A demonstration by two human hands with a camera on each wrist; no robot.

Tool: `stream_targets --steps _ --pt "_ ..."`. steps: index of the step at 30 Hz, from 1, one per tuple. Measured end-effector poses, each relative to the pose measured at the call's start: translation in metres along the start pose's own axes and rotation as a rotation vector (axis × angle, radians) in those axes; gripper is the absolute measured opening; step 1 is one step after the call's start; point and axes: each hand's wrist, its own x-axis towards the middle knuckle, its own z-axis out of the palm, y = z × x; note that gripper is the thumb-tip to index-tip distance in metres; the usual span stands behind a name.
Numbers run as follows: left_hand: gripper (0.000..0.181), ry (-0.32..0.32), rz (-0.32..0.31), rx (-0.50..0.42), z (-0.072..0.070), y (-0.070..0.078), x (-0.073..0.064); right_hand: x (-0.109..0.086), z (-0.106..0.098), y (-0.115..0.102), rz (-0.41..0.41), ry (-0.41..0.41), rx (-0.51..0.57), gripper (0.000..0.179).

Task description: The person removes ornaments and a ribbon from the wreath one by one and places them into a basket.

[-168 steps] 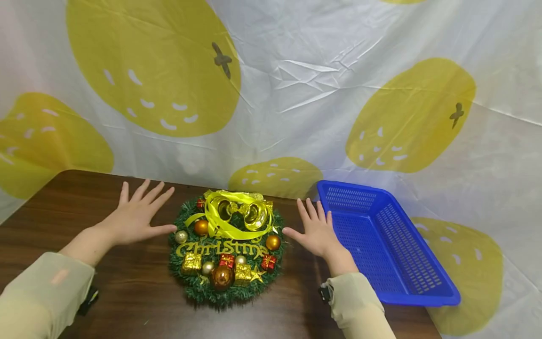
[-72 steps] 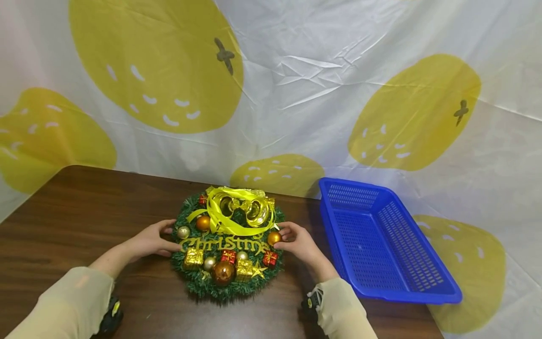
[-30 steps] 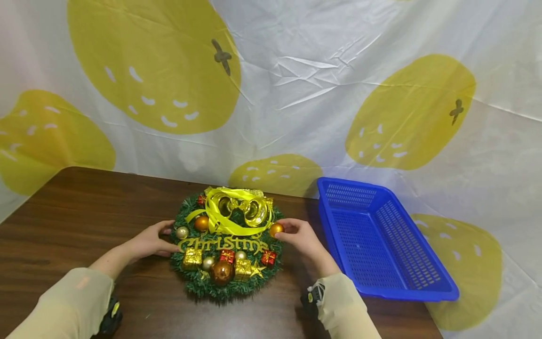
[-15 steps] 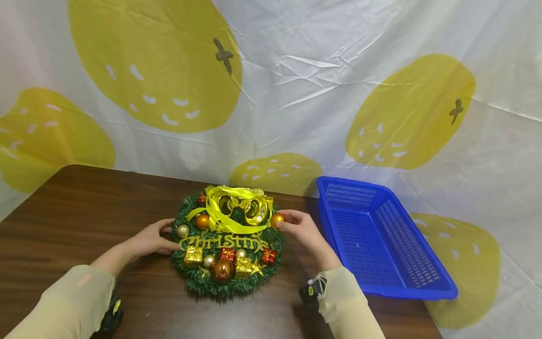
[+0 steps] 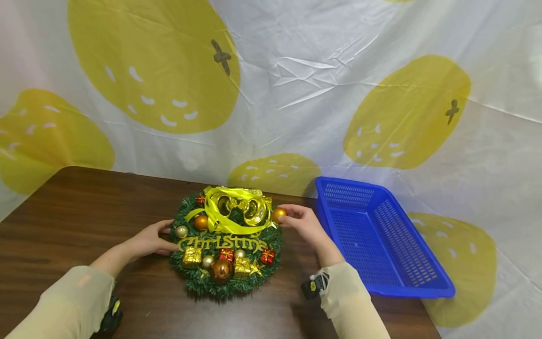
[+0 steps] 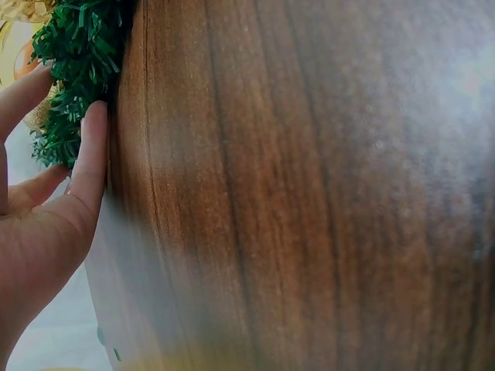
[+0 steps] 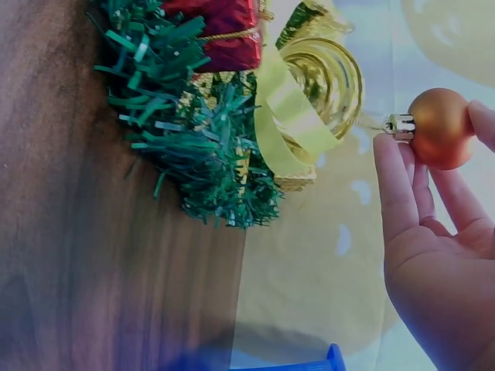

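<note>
A green Christmas wreath [image 5: 228,289] lies on the brown table, with gold lettering, small gift boxes, baubles and a yellow ribbon [image 5: 239,228] looped over gold bells [image 5: 256,211]. My left hand [image 5: 146,242] holds the wreath's left edge; in the left wrist view its fingers and thumb grip the green tinsel [image 6: 81,46]. At the upper right of the wreath, my right hand [image 5: 302,223] pinches an orange bauble [image 7: 441,131] between thumb and fingers. The bauble's silver cap [image 7: 401,126] points back toward the wreath, and a thin strand runs from it.
A blue plastic basket [image 5: 372,287] with slotted walls stands to the right, close beside my right forearm. Behind the table [image 5: 97,197] hangs a pale cloth [image 5: 292,89] printed with yellow fruit shapes. A dark camera strap sits on each wrist.
From spread above the table, both hands came in to the wreath. The right hand took hold of the orange bauble and drew it up and away from the right edge; the left stays put.
</note>
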Motion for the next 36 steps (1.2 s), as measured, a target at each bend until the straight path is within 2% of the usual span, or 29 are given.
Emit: stream_targets --steps 19,29,36 --pt "0.095 -0.012 0.001 -0.001 -0.001 -0.001 0.001 -0.004 -0.019 -0.019 -0.062 0.034 0.029 0.04" --pt "0.098 -0.014 0.002 -0.008 -0.001 -0.006 0.003 -0.006 -0.029 -0.033 -0.059 0.031 0.067 0.042" --pt "0.098 -0.017 0.004 0.008 -0.002 -0.003 0.001 -0.008 -0.04 -0.041 -0.07 0.045 0.088 0.042"
